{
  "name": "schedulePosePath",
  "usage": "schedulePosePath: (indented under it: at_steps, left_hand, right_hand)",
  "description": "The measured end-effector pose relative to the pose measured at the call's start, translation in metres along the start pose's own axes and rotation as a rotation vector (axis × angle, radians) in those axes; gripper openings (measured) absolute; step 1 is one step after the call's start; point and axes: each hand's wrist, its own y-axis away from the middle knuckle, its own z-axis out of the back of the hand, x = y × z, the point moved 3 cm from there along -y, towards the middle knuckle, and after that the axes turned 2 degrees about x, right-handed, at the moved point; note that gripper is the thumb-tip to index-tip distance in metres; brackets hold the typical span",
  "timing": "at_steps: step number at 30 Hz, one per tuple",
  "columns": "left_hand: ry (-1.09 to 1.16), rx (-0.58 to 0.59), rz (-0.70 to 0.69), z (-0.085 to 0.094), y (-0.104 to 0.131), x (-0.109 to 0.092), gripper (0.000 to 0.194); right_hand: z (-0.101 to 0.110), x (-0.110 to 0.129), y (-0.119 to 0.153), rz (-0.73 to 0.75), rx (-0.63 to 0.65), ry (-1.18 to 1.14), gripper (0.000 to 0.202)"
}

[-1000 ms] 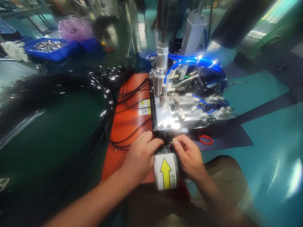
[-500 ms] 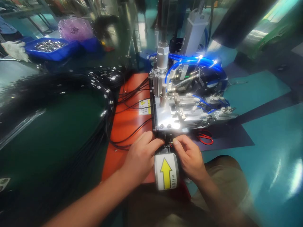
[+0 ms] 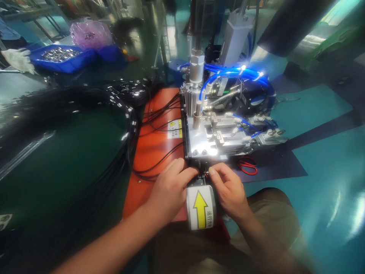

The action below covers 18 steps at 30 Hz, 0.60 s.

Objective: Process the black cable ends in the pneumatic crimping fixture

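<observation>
Machine [image 3: 220, 136] sits just past your L hand [image 3: 171, 184] & R hand [image 3: 229, 188], both by its near edge; can't tell if either's clamped.

Showing the silver metal machine [image 3: 196, 142], its glossy blue hoses [image 3: 235, 72] and the curved white yellow-arrowed label [image 3: 200, 208] slightly farther right in view than a second ago.

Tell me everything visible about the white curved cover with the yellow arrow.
This white curved cover looks smooth, with a greyish rim. Its dark-outlined yellow arrow points toward the silver metal machine, with black characters beside it. The cover sits between the left hand and right hand; whether the left hand touches it is unclear.
</observation>
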Motion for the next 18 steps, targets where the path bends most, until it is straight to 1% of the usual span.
schedulePosePath:
  at_steps: [12, 18]
  left_hand:
    - [0.006, 0.009, 0.009, 0.0001, -0.0004, -0.0011, 0.025]
    - [0.002, -0.012, 0.004, 0.0007, -0.0001, -0.0004, 0.026]
  right_hand:
    - [-0.0007, 0.0005, 0.0006, -0.003, -0.001, -0.043, 0.026]
    - [-0.0009, 0.0001, -0.0005, -0.007, -0.005, -0.029, 0.027]
